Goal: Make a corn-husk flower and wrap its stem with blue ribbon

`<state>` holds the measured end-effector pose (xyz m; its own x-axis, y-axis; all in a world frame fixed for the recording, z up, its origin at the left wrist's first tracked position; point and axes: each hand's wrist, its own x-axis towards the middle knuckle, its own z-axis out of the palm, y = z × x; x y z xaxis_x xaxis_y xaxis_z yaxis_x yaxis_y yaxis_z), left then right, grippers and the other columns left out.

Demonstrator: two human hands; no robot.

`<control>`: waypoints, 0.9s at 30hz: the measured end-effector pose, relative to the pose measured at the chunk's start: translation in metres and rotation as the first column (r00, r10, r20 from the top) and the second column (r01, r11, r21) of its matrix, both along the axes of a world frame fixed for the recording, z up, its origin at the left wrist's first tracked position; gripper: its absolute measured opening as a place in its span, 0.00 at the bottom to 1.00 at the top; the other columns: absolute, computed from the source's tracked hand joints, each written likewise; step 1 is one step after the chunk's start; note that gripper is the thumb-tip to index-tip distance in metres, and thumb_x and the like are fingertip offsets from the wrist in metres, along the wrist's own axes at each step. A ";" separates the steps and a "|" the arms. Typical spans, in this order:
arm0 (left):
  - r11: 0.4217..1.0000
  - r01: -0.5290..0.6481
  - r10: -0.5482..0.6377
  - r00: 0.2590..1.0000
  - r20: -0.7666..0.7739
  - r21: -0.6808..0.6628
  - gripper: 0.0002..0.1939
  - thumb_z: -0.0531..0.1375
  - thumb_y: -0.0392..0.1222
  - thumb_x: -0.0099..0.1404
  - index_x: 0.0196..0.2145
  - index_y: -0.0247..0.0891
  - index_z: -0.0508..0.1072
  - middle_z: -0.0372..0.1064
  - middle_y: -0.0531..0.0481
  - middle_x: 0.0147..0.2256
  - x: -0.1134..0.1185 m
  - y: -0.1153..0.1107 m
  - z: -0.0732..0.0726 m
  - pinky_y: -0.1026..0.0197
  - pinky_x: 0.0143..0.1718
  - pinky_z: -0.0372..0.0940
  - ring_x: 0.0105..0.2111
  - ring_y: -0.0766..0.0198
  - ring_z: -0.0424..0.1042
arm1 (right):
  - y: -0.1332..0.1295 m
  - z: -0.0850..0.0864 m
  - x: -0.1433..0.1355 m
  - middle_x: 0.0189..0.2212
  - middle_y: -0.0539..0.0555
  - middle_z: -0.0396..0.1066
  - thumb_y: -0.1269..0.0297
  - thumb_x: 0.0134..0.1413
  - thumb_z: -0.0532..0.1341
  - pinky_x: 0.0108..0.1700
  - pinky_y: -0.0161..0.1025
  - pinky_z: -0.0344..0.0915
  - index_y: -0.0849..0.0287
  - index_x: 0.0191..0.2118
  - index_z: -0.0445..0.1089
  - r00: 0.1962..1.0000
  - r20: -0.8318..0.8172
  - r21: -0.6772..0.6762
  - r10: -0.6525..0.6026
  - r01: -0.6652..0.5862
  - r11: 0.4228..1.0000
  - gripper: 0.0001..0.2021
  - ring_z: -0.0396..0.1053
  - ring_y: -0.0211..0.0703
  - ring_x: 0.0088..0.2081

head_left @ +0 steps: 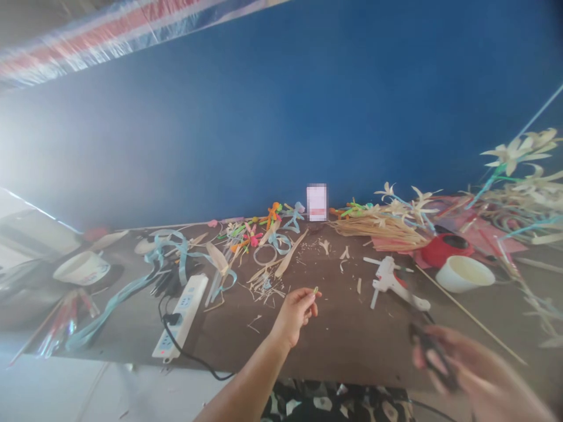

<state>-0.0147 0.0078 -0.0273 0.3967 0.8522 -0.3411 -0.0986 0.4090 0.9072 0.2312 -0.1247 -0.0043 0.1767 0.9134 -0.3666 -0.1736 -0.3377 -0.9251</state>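
Note:
My left hand (pixel 300 310) is over the middle of the brown table (pixel 352 346), its thumb and forefinger pinched on a small pale yellowish piece (pixel 315 291). At the right, blurred by motion, my right hand (pixel 457 360) has its fingers around black-handled scissors (pixel 435 357), whose blades point up and left. Just beyond the scissors lies a white and red glue gun (pixel 391 280). Thin pale scraps (pixel 266 284) are scattered on the table beyond my left hand.
A white power strip (pixel 187 310) with a black cable and blue ribbon (pixel 114 310) lie at the left, near a white bowl (pixel 82 268). Colourful pipe-cleaner figures (pixel 272 215) line the back. A white cup (pixel 465 274), a red object (pixel 444 249) and pale flowers (pixel 514 153) stand right.

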 end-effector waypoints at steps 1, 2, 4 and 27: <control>0.999 -0.004 0.004 1.000 -0.019 0.032 0.15 0.55 0.49 0.54 0.33 0.34 0.68 0.58 0.55 0.17 0.001 -0.001 0.003 0.67 0.17 0.35 0.15 0.76 0.44 | 0.005 0.003 -0.022 0.21 0.54 0.68 0.52 0.36 0.63 0.19 0.31 0.54 0.60 0.33 0.66 0.984 -0.160 -0.037 0.077 -0.084 0.996 0.19 0.59 0.34 0.19; 0.998 -0.005 0.008 0.999 -0.039 0.065 0.15 0.55 0.49 0.54 0.33 0.34 0.68 0.59 0.54 0.17 0.001 -0.003 0.005 0.67 0.17 0.35 0.15 0.76 0.45 | 0.010 0.003 -0.043 0.20 0.52 0.66 0.52 0.37 0.63 0.18 0.29 0.51 0.60 0.32 0.65 0.950 -0.291 -0.046 0.112 -0.130 0.990 0.18 0.55 0.30 0.16; 0.992 -0.009 0.018 0.997 -0.076 0.122 0.16 0.54 0.49 0.55 0.33 0.33 0.69 0.61 0.53 0.18 0.001 -0.005 0.008 0.67 0.17 0.36 0.15 0.76 0.45 | 0.017 -0.001 -0.076 0.19 0.49 0.64 0.51 0.41 0.61 0.17 0.28 0.47 0.60 0.30 0.64 0.843 -0.514 -0.037 0.158 -0.206 0.978 0.16 0.52 0.27 0.15; 0.981 0.058 -0.022 0.981 -0.194 0.183 0.15 0.55 0.47 0.54 0.32 0.32 0.71 0.63 0.53 0.14 0.001 -0.015 0.002 0.67 0.19 0.42 0.15 0.73 0.49 | 0.018 -0.038 -0.092 0.14 0.44 0.56 0.53 0.48 0.57 0.16 0.25 0.39 0.62 0.27 0.65 0.632 -0.773 -0.093 0.053 -0.195 0.976 0.15 0.41 0.22 0.12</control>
<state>-0.0134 -0.0074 -0.0256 0.3752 0.8927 -0.2498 0.0962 0.2305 0.9683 0.1391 -0.1063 -0.0420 -0.3415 0.8245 -0.4513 -0.7377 -0.5326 -0.4148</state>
